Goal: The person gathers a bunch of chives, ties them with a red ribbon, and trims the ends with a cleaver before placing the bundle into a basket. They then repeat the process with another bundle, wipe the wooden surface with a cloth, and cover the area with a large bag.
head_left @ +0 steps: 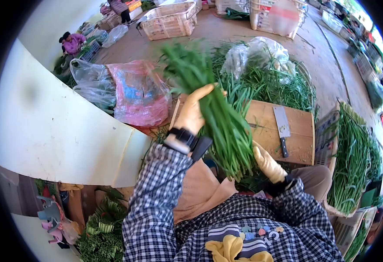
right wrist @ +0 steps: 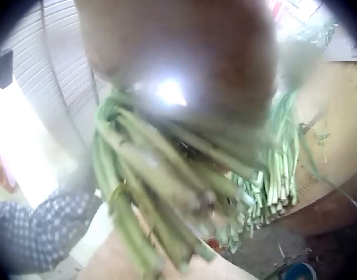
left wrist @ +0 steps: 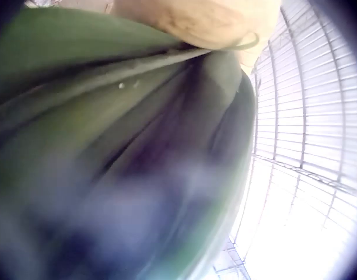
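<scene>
In the head view, my left hand, in a pale glove, grips a thick bunch of long leafy greens around its middle, thumb across the front. Blurred leaf tops point up and away, while the cut stem ends hang toward my lap. My right hand, gloved too, has its fingers extended against the side of the stem ends. The right wrist view shows pale stems below that hand. Broad leaves fill most of the left wrist view. Behind the bunch, more greens lie on the wooden board.
A cleaver lies on the board, handle toward me. Loose greens are heaped behind it under clear plastic. A full crate of greens stands at the right. To the left are a pink sack and a curved white panel.
</scene>
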A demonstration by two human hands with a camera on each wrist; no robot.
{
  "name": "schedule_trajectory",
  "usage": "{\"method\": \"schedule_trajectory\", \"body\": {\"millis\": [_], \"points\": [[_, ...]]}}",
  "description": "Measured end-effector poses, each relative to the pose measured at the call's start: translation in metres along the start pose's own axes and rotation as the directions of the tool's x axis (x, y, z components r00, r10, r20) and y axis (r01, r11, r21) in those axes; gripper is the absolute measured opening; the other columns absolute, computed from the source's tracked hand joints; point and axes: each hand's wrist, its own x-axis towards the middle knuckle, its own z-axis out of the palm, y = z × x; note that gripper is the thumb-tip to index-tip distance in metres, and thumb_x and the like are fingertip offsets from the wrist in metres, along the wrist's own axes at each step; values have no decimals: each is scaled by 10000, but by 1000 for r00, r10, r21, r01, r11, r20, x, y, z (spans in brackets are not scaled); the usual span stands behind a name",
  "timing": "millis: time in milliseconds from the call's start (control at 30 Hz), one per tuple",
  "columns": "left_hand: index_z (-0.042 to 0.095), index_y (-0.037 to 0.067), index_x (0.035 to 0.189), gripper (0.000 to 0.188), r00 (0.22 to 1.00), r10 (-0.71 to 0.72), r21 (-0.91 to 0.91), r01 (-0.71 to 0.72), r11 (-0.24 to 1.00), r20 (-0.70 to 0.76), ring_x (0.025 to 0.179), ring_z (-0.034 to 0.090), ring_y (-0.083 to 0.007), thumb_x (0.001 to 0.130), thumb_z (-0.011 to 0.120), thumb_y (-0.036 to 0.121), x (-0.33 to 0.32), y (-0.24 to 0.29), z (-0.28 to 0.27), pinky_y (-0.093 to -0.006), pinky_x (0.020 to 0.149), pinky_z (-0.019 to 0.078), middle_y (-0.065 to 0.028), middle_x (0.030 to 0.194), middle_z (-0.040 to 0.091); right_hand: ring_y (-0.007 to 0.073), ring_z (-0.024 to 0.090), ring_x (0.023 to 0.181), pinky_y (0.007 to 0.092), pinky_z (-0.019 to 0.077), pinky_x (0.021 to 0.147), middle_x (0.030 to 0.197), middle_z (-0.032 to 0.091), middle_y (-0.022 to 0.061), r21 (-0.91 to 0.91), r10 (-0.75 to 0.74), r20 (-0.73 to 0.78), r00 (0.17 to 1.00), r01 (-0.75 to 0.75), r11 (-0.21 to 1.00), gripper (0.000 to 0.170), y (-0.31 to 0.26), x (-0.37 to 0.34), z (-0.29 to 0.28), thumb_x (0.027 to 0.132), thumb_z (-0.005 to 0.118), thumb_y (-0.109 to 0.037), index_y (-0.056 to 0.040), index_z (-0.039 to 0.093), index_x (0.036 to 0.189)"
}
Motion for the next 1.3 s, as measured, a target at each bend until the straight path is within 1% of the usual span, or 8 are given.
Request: {"method": "schedule_trajectory", "body": {"millis": [400,533,700,767,933,1000,1100,1300], "points": [[606,-3,1260,498,992,-56,383,94,919,-109,1094,654,-252,889,743,299,156,-24,-81,-378,964,527,-139,1237,669,228,605,1098,333,485,982,1236,624,173,72,168,-459,873,-152,986,658,102,78,60,1007,643,-220,-50,315,1552],[42,-124,1553,1305,845,343,898,309,313,-410,1527,190,-390,786,755,654,160,-55,-107,-420,1218,255,-319,1628,162,406,597,1192,425,472,1027,1314,582,299,-125,240,-536,809,-357,926,738,131,113,81,968,667,-298,17,309,1531],[-37,122,1627,1389,976,11,943,211,-257,-216,1554,-24,-402,687,748,776,105,-126,-131,-690,1180,127,-201,1689,-18,423,617,1156,444,504,980,1255,622,307,-418,271,-377,885,-424,803,708,107,117,68,966,628,-390,61,407,1465],[-29,134,1630,1372,969,27,935,244,-257,-246,1554,-41,-403,692,770,738,102,-131,-127,-671,1189,130,-160,1699,-10,364,678,1056,428,543,914,1173,691,219,-285,430,-298,852,-509,812,568,78,109,39,951,653,-383,-14,552,1371],[8,98,1629,1359,962,70,930,272,-249,-263,1552,-31,-410,699,785,714,100,-132,-117,-611,1214,107,-171,1697,15,332,698,861,421,561,757,933,704,149,-757,-78,-424,902,-306,577,365,111,57,-3,883,705,-265,-72,663,1190],[-9,138,1632,1351,961,79,921,278,-272,-266,1554,-54,-398,703,769,734,98,-130,-113,-675,1184,74,-147,1702,-12,353,686,823,432,555,731,865,689,156,-899,134,89,987,22,437,272,132,26,5,885,681,-256,-70,702,1082],[25,135,1632,1292,967,146,960,233,-158,-210,1553,-24,-397,739,755,719,93,-121,-111,-662,1189,73,-160,1698,23,334,713,854,449,559,757,971,742,111,-783,473,437,766,64,619,261,141,-12,25,940,577,-333,-123,732,953],[52,115,1629,1233,949,215,958,261,-121,-231,1543,23,-429,783,716,719,78,-96,-108,-638,1196,86,-205,1681,62,342,689,753,462,548,679,839,706,131,-590,-157,-40,987,104,801,154,67,38,39,931,617,-221,-129,689,1032]]}}
